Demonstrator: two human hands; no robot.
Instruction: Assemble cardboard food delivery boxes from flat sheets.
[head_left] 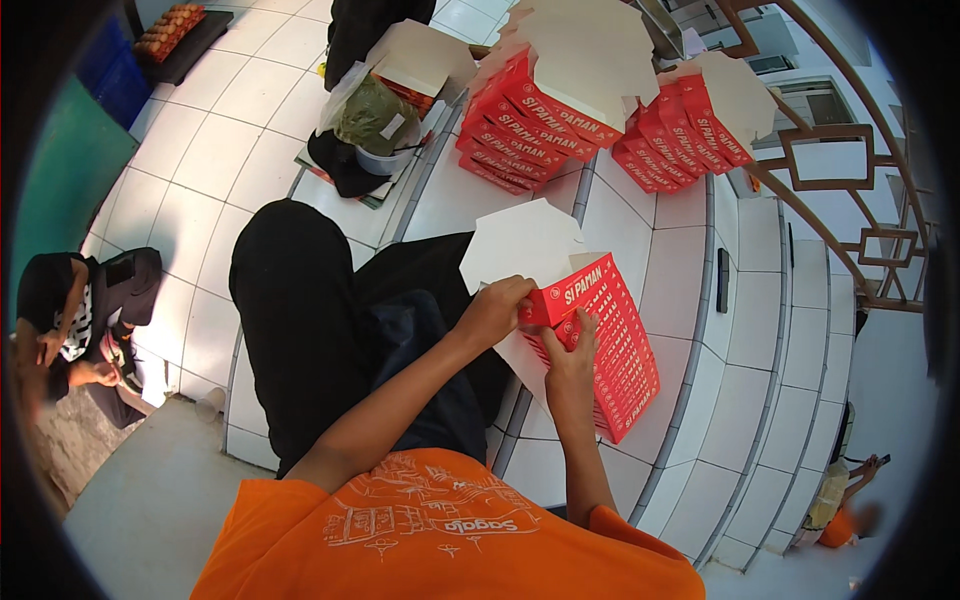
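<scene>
A red cardboard box [622, 350] with white print is tilted in front of me, partly folded, its white inner flap [525, 240] standing up at the far left. My left hand [498, 312] pinches the box's upper left corner. Just to the right, my right hand [572, 362] grips the same corner area from below, its thumb and fingers pressed on the red side panel. Both hands are closed on the cardboard. The inside of the box is mostly hidden.
Stacks of red boxes with open white lids [590, 70] and another red stack [675, 140] stand on the tiled steps. Further left are a plastic bag [375, 115] and a black cap [345, 165]. A dark phone-like object [722, 280] lies right. A person [90, 330] sits at left.
</scene>
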